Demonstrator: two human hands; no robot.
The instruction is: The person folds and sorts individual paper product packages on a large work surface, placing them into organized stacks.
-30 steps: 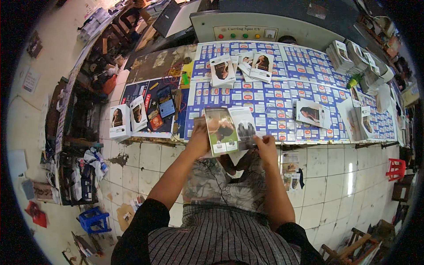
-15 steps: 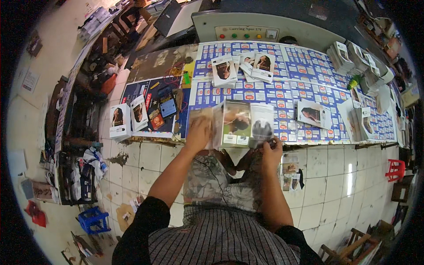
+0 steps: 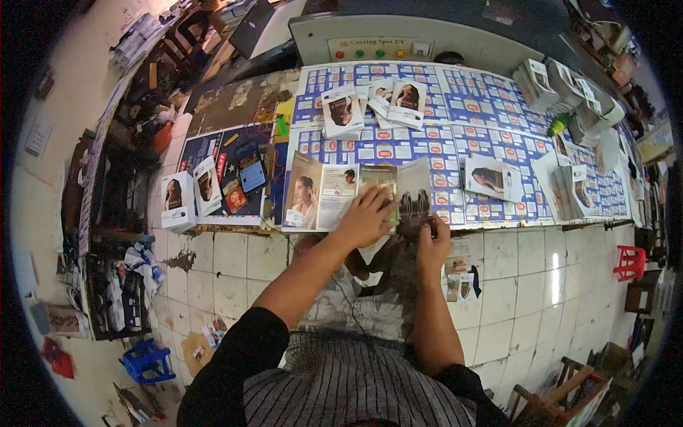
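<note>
A folded brochure (image 3: 339, 196) lies spread on the table in front of me, its panels showing photos and text. My left hand (image 3: 366, 215) lies flat across a panel right of its middle, fingers stretched out and pointing right. At the lower right corner, my right hand (image 3: 432, 238) pinches the dark end panel (image 3: 414, 188) between thumb and fingers. That end panel looks slightly raised. Beyond the brochure stand small stacks of folded brochures (image 3: 342, 112) with a portrait on the front. Another stack (image 3: 492, 179) lies to the right of my right hand.
Blue printed sheets (image 3: 455, 146) cover the table. On the left are two brochure stacks (image 3: 175, 201) and a phone (image 3: 251, 173). Taller stacks (image 3: 535, 84) stand at the far right. A machine panel with coloured buttons (image 3: 380, 53) runs along the back. A blue stool (image 3: 148, 361) is on the floor.
My left hand has moved right, from the brochure's left side onto its panels. The left panels now lie spread flat. My right hand stays at the right corner. The whole view has shifted slightly.
</note>
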